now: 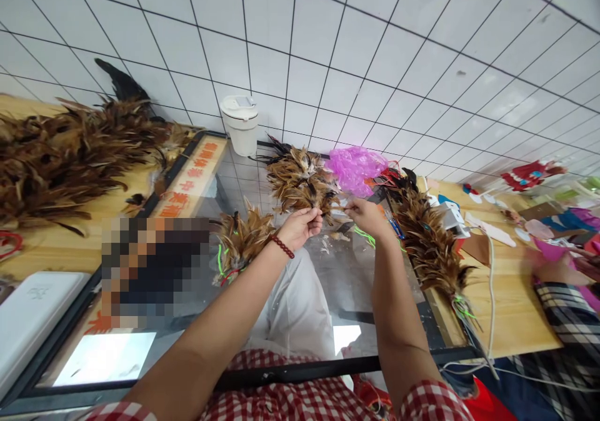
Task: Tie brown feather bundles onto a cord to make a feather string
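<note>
My left hand, with a red bead bracelet at the wrist, is closed in a pinch on the lower edge of a bunch of brown feathers lying on the glass table top. My right hand is closed too, its fingers pinching something small and pale beside the same bunch. Another bound feather bundle with green cord lies under my left forearm.
A large feather pile covers the wooden top at left. A white lidded cup stands by the tiled wall, a pink plastic bag behind my hands. A long feather string lies right. Another person's hand works at far right.
</note>
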Motion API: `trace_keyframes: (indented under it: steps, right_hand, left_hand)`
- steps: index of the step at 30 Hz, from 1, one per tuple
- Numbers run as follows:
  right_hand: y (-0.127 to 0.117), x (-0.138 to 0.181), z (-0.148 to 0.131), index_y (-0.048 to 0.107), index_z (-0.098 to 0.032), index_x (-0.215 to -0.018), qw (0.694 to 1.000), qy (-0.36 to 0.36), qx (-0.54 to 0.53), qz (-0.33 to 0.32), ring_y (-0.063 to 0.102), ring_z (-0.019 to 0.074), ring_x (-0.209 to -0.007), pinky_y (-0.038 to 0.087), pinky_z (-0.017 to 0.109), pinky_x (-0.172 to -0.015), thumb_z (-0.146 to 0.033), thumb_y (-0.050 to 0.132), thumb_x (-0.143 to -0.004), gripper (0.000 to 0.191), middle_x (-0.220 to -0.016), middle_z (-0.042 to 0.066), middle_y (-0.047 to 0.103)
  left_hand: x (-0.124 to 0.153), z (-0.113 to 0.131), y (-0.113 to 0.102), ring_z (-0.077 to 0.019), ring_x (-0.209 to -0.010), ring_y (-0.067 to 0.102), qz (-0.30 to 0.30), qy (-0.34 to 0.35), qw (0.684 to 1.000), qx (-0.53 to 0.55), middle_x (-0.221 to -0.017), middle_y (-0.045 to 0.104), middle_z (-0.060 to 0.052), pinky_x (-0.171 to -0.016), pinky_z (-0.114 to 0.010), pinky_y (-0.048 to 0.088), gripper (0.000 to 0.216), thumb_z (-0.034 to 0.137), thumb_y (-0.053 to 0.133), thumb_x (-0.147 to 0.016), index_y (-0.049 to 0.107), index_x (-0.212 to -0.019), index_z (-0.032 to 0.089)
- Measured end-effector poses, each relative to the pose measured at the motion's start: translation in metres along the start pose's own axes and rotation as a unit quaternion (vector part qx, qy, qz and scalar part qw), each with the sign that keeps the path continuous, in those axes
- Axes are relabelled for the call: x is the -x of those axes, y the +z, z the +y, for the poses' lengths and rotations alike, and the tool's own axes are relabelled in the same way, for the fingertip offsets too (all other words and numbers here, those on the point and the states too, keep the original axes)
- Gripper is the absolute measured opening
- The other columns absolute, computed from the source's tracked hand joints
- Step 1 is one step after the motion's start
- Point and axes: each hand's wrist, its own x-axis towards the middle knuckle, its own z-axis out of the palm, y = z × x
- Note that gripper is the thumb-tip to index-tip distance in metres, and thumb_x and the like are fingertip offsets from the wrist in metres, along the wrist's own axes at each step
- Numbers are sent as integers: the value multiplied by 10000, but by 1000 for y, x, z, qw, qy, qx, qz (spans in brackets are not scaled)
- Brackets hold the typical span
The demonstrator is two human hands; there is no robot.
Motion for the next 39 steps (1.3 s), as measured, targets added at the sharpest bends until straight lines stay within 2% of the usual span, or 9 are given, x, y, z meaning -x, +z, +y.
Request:
trace_keyframes:
  steps: [2, 4, 6, 8, 18, 27, 31, 36, 39]
  right_hand:
    - [-3, 2, -11, 590, -175, -760, 981, 19, -194, -8, 562, 131, -610, 457, 267, -626, -297, 615, -728, 128, -662, 2, 604]
    - [-1, 4, -23, 568, -181, -752, 935, 43, -351, -41, 575, 124, -587, 476, 265, -602, -364, 688, -669, 234, -648, -5, 613]
    - [7, 5, -33, 581, -175, -742, 901, 60, -423, -74, 578, 115, -578, 473, 246, -575, -386, 747, -607, 300, -647, -3, 625]
    - [17, 4, -39, 603, -167, -723, 895, 59, -435, -80, 548, 90, -550, 438, 214, -533, -383, 774, -575, 313, -637, -12, 616]
    - [33, -1, -41, 582, -154, -681, 920, 47, -386, -46, 377, 52, -493, 302, 204, -483, -414, 748, -575, 326, -570, -57, 504]
    - [32, -1, -39, 608, -153, -757, 936, 20, -349, -25, 474, 77, -570, 384, 215, -545, -432, 709, -640, 319, -671, -17, 578]
    - [23, 3, -43, 632, -150, -803, 951, -7, -301, -65, 541, 103, -626, 436, 233, -595, -401, 753, -600, 344, -733, 11, 627]
    - [21, 9, -52, 676, -173, -725, 994, -69, -89, -5, 553, 118, -574, 405, 238, -566, -300, 643, -714, 132, -640, 7, 642]
    - [20, 12, -56, 702, -192, -739, 990, -131, 39, 42, 560, 121, -618, 393, 238, -606, -222, 564, -759, 143, -699, 18, 661]
  left_hand:
    - [-1, -1, 0, -90, -544, 613, -4, 1, 1000, 0, -637, 639, -38, -534, -201, 510, 98, 138, 553, -839, 612, -781, 85]
    - [-1, -2, 0, -117, -623, 652, -13, 3, 1000, -1, -695, 673, -69, -622, -238, 537, 99, 143, 558, -838, 614, -784, 81]
    - [0, -3, 1, -143, -694, 675, -22, 2, 1000, -6, -751, 693, -100, -698, -274, 544, 100, 141, 558, -838, 618, -795, 74]
    - [1, -2, 2, -159, -720, 682, -23, -3, 1000, -9, -770, 699, -114, -722, -292, 544, 99, 134, 553, -839, 623, -809, 71]
    - [2, -1, 3, -108, -561, 627, -9, -19, 1000, -10, -654, 657, -58, -580, -236, 531, 61, 144, 631, -787, 607, -776, 89]
    - [1, -5, 2, -90, -522, 589, -19, -1, 999, -31, -600, 614, -31, -541, -215, 506, 85, 137, 585, -814, 596, -748, 85]
    - [0, -5, 3, -88, -530, 588, -8, 13, 1000, -16, -601, 610, -28, -546, -214, 503, 101, 147, 604, -804, 577, -723, 94]
    - [0, -6, 4, -97, -542, 603, -1, 11, 1000, -16, -596, 612, -31, -567, -227, 511, 108, 144, 608, -802, 578, -710, 95]
    - [1, -5, 4, -105, -556, 613, 0, 7, 1000, -7, -621, 631, -49, -577, -236, 517, 104, 154, 597, -813, 596, -732, 89]
